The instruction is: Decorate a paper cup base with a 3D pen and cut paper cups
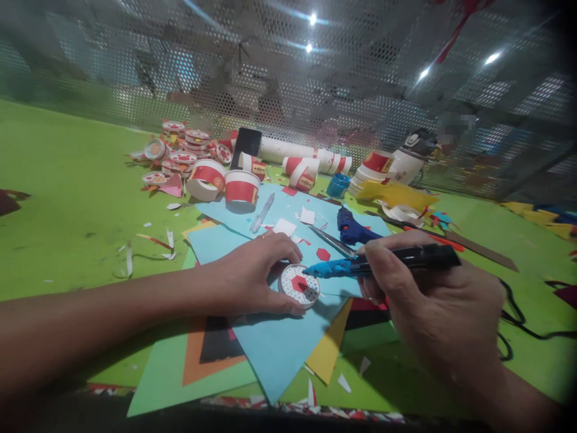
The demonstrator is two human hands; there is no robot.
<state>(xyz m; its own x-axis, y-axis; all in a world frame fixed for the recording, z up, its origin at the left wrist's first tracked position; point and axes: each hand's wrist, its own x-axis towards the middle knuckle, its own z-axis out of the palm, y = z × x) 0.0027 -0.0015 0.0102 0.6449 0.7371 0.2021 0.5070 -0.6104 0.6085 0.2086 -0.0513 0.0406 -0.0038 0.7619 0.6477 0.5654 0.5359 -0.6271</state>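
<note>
A small round white disc [309, 293] with a red hexagon in its centre and blue dots around it lies on light blue paper [274, 349]. Curled around its left side, my left hand [256, 273] grips it between thumb and fingers. My right hand [433, 307] holds a black marker [408, 258] whose front part is smeared with blue. The marker's tip touches or hovers just over the disc's upper right part; which one cannot be told.
Behind stand red-and-white paper cups [242, 189], a pile of decorated discs [183, 157], a blue paint jar [338, 185] and a white bottle [408, 162]. A blue glue gun [354, 228], scissors [331, 240] and a capped pen [262, 213] lie nearer. Paper scraps litter the green table [67, 210].
</note>
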